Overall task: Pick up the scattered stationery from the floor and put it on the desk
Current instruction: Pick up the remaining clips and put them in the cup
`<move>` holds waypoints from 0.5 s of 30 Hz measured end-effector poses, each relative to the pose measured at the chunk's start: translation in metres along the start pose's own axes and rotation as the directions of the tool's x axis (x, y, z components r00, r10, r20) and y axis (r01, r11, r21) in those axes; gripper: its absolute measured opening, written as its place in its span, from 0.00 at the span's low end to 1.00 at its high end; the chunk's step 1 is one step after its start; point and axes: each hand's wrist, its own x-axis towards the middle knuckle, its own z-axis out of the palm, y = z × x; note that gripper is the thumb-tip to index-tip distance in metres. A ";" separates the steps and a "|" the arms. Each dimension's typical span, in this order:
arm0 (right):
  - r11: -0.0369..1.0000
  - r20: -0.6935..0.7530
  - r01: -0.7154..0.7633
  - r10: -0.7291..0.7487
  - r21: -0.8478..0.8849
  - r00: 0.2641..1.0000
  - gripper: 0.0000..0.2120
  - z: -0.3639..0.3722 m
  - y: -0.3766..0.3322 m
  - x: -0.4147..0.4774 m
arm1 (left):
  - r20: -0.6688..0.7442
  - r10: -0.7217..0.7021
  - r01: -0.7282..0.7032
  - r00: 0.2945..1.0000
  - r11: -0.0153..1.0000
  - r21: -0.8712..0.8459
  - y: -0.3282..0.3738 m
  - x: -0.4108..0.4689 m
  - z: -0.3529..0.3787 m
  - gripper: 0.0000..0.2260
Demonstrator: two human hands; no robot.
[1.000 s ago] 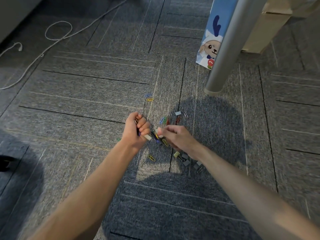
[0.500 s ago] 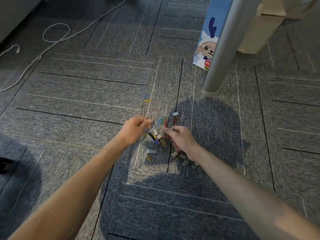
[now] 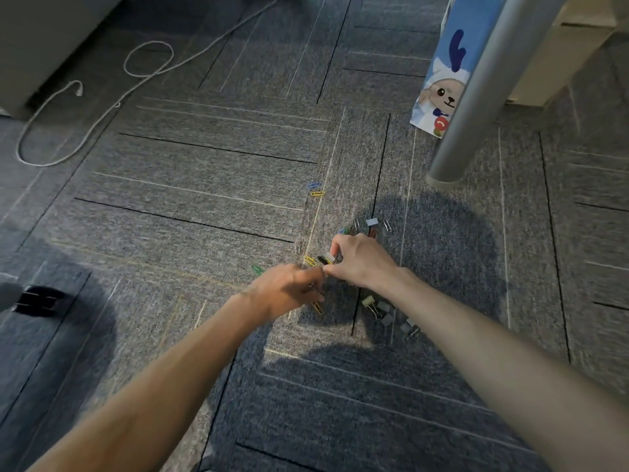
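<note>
Coloured paper clips and small binder clips lie scattered on the grey carpet. My right hand [image 3: 362, 264] reaches into the middle of the pile, and its thumb and fingers pinch a pale binder clip [image 3: 328, 258]. My left hand [image 3: 289, 290] is blurred; it lies low on the carpet with its fingertips against the right hand's. Whether it holds anything is hidden. Loose pieces include a blue paper clip [image 3: 313, 185], a yellow paper clip [image 3: 317, 193], a green paper clip [image 3: 257, 268], a grey binder clip [image 3: 372, 221] and several binder clips [image 3: 386, 317] under my right forearm.
A round metal desk leg [image 3: 476, 97] stands on the carpet at the upper right. Behind it is a blue cartoon-printed bag [image 3: 442, 86]. A white cable [image 3: 102, 110] loops across the floor at the upper left. A dark object [image 3: 41, 301] sits at the left edge.
My left hand has dropped lower and moved right until it meets the right hand. The right hand stays in the pile. The view has shifted a little.
</note>
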 end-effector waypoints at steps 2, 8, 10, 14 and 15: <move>0.997 0.018 0.024 -0.022 -0.079 1.000 0.15 -0.001 0.002 0.002 | 0.027 -0.037 0.036 0.999 0.999 0.015 -0.003 -0.004 -0.001 0.06; 0.999 0.067 -0.032 0.034 -0.040 0.997 0.15 -0.001 0.017 -0.001 | 0.162 -0.519 0.457 0.839 0.511 -0.728 0.017 0.008 -0.015 0.10; 0.937 0.063 -0.112 0.096 0.331 0.993 0.13 -0.003 0.021 -0.001 | 0.251 -0.538 0.405 0.805 0.189 -0.894 0.023 0.008 -0.018 0.15; 0.327 0.159 -0.190 0.119 0.926 0.980 0.16 -0.013 0.025 -0.013 | 0.290 -0.491 0.223 0.821 -0.191 -0.956 0.025 0.008 -0.022 0.19; 0.207 0.169 -0.189 0.110 0.960 0.979 0.16 -0.013 0.026 -0.017 | 0.296 -0.505 0.216 0.811 -0.213 -0.953 0.026 0.009 -0.022 0.20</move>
